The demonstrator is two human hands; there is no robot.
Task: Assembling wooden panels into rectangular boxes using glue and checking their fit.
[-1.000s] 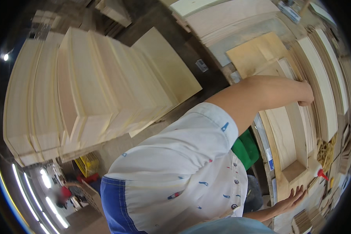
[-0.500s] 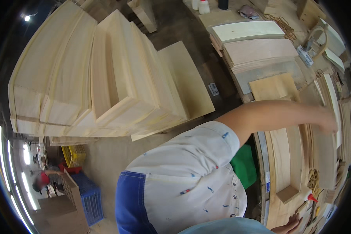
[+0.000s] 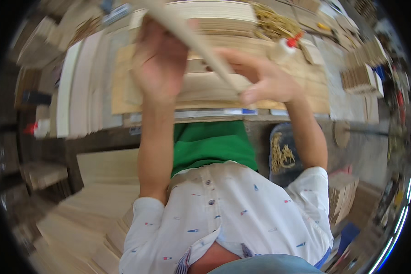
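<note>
A thin wooden board (image 3: 200, 49), seen nearly edge-on and tilted, is raised above the workbench and smeared by motion. My left hand (image 3: 162, 61) grips it toward its far end, palm turned up and fingers partly hidden behind it. My right hand (image 3: 271, 80) holds the near right end, thumb on one side and fingers on the other. Beneath the hands lie pale wooden pieces (image 3: 205, 89) on a wider wood panel (image 3: 315, 93). Just beyond my right hand is a white squeeze bottle with a red tip (image 3: 283, 50).
A bundle of tan rubber bands (image 3: 276, 20) lies at the back beside stacked boards (image 3: 214, 10). More boards (image 3: 75, 91) are piled at left, with small stacks (image 3: 363, 80) at right. A dark tub (image 3: 278, 137) with bands sits below the bench's near edge.
The view has swung from the wood stacks on the left to the bench. My left arm has come back from its reach, and a board is now in both hands.
</note>
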